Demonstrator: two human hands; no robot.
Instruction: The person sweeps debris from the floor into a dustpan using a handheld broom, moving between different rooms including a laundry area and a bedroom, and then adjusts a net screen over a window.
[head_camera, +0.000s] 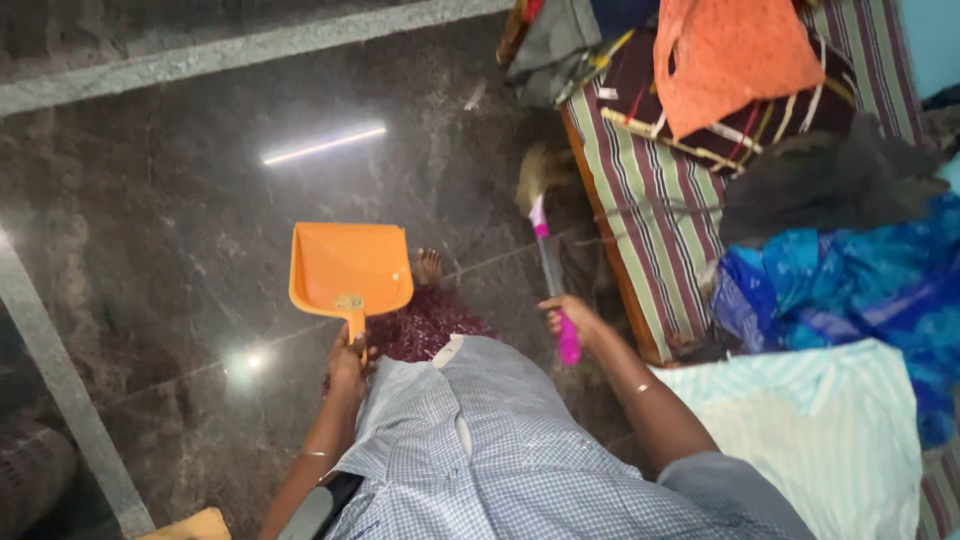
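My left hand (346, 362) grips the handle of an orange dustpan (350, 266), held above the dark polished stone floor (180, 230) with its mouth pointing away from me. My right hand (570, 318) is closed around the pink and grey handle of a broom (551, 262). The broom's pale bristles (540, 170) rest on the floor next to the edge of a striped mattress (640, 230). One bare foot (428, 266) shows just past the dustpan, below it a maroon patterned garment (425, 325) and my checked shirt.
The striped mattress on the right carries an orange cloth (735, 55), a dark garment (825, 180), a blue patterned cloth (850, 280) and a pale striped sheet (810, 420). Grey stone strips (250, 45) cross the floor at top and left. A yellow object (190, 525) sits at the bottom edge.
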